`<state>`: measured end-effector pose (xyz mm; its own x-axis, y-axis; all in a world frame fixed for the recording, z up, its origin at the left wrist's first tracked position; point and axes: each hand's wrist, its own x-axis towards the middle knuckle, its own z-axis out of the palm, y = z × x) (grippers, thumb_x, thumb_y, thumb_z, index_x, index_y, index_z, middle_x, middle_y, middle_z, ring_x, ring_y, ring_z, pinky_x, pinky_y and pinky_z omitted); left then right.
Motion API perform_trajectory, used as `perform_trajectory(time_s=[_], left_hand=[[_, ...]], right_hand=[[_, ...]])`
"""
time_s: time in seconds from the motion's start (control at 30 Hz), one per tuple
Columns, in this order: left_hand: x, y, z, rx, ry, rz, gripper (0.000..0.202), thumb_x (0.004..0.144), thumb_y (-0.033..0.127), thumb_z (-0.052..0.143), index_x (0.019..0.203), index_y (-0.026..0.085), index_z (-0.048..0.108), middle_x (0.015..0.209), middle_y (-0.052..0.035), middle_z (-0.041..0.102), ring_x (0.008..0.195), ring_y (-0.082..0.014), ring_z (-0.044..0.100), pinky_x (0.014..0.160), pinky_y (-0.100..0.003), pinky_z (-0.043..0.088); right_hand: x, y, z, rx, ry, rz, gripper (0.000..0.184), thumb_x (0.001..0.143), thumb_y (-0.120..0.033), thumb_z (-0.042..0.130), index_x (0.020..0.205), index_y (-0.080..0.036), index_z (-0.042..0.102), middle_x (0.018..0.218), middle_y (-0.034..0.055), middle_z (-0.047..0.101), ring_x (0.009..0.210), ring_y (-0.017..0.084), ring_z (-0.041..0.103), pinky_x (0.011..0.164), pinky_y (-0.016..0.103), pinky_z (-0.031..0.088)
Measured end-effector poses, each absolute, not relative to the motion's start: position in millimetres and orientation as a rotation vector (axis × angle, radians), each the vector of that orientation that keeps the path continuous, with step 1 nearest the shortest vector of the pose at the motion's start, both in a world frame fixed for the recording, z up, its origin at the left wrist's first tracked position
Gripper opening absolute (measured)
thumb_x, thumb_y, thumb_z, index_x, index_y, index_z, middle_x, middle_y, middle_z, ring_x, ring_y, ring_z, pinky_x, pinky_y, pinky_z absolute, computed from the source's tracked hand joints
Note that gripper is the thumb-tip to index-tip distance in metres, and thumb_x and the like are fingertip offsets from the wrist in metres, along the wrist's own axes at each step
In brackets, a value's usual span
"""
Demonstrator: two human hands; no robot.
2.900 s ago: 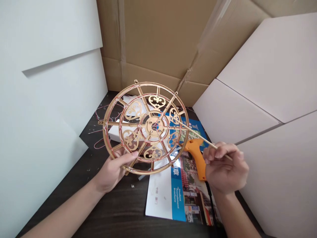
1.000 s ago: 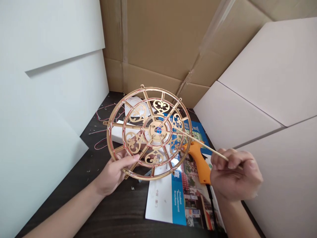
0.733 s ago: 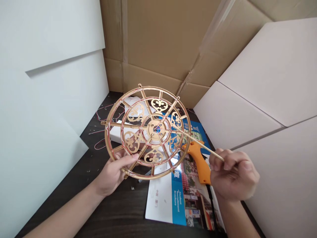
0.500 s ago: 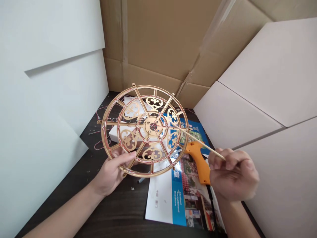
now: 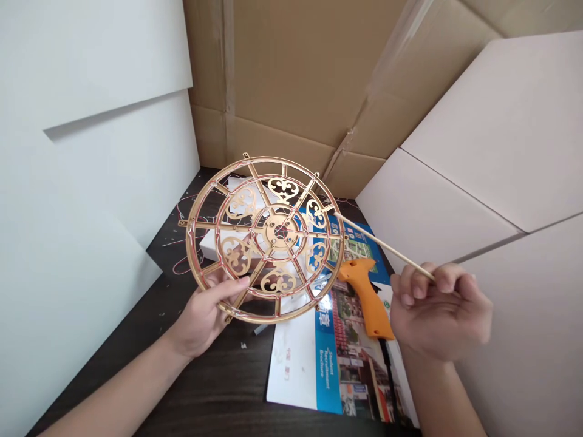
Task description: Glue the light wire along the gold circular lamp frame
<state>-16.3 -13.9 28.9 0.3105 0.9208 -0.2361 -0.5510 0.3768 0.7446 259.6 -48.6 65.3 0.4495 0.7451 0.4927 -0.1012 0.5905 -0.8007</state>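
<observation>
My left hand (image 5: 204, 312) grips the lower left rim of a round gold openwork frame (image 5: 266, 237) with spokes, scroll ornaments and thin red wire along its rings. It holds the frame tilted above the dark table. My right hand (image 5: 437, 309) is closed on a thin wooden stick (image 5: 382, 246), pinched between thumb and fingers. The stick's far tip lies at the frame's right rim, just outside the ornaments.
An orange glue gun (image 5: 367, 294) lies on a blue and white brochure (image 5: 332, 352) under the frame. A white box (image 5: 212, 243) and loose red wire (image 5: 182, 264) sit behind. White panels and brown cardboard (image 5: 296, 79) wall in the dark table (image 5: 204, 388).
My right hand has drawn the stick back to the right, so its tip moved from the frame's centre out to the right rim. The frame shifted slightly left.
</observation>
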Motion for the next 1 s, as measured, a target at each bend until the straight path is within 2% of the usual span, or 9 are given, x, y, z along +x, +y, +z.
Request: perform_trajectory(time_s=[0.17,0.37,0.47,0.63,0.73,0.83,1.0], left_hand=[[-16.3,-13.5,30.2,0.601,0.726,1.064,0.06,0.072,0.024,0.084,0.13,0.019,0.069,0.116,-0.0087,0.075,0.115,-0.0327,0.068,0.085,-0.031,0.064],[-13.3,-14.2,32.8,0.623,0.692,1.059,0.057,0.071,0.024,0.085,0.126,0.02,0.071,0.106,-0.0076,0.078,0.11,-0.0331,0.071,0.081,-0.031,0.065],[-13.0,-14.3,32.9,0.64,0.683,1.046,0.055,0.073,0.025,0.083,0.126,0.02,0.071,0.103,-0.0068,0.078,0.111,-0.0323,0.07,0.085,-0.032,0.064],[-15.0,-13.0,29.1,0.694,0.672,1.049,0.056,0.072,0.027,0.085,0.126,0.018,0.071,0.11,-0.0085,0.077,0.117,-0.0333,0.067,0.097,-0.036,0.06],[-15.0,-11.5,27.0,0.704,0.687,1.051,0.055,0.073,0.028,0.085,0.125,0.017,0.072,0.111,-0.0092,0.077,0.117,-0.0338,0.067,0.098,-0.037,0.059],[-13.9,-11.0,28.0,0.698,0.706,1.058,0.058,0.071,0.028,0.086,0.126,0.018,0.072,0.105,-0.0086,0.078,0.112,-0.0327,0.07,0.097,-0.036,0.059],[-12.9,-11.8,31.6,0.664,0.71,1.082,0.064,0.067,0.025,0.088,0.128,0.019,0.07,0.094,-0.0056,0.079,0.094,-0.0293,0.075,0.091,-0.034,0.061]], right_hand=[[251.8,-49.4,58.9,-0.817,-1.148,0.517,0.038,0.096,-0.036,0.052,0.063,-0.018,0.047,0.05,-0.0008,0.043,0.044,0.012,0.04,0.045,0.024,0.037],[247.8,-52.0,50.9,-0.828,-1.212,0.512,0.038,0.099,-0.037,0.05,0.067,-0.017,0.051,0.054,-0.0002,0.046,0.051,0.013,0.046,0.051,0.025,0.038],[246.9,-51.8,51.1,-0.822,-1.202,0.513,0.039,0.099,-0.037,0.05,0.067,-0.017,0.05,0.054,-0.0004,0.046,0.05,0.013,0.045,0.05,0.025,0.038],[244.0,-51.5,53.1,-0.808,-1.214,0.48,0.04,0.098,-0.038,0.052,0.065,-0.016,0.049,0.052,0.0,0.046,0.048,0.012,0.045,0.049,0.024,0.039],[245.1,-51.9,53.8,-0.844,-1.156,0.535,0.035,0.099,-0.035,0.051,0.069,-0.017,0.05,0.053,-0.0001,0.049,0.047,0.013,0.046,0.047,0.023,0.04],[249.8,-50.2,55.8,-0.867,-1.052,0.637,0.03,0.098,-0.036,0.054,0.074,-0.018,0.048,0.055,-0.0006,0.052,0.045,0.013,0.047,0.044,0.023,0.042],[257.9,-43.0,58.2,-0.861,-0.932,0.733,0.037,0.09,-0.041,0.065,0.07,-0.018,0.044,0.052,-0.0016,0.049,0.042,0.011,0.044,0.041,0.02,0.041]])
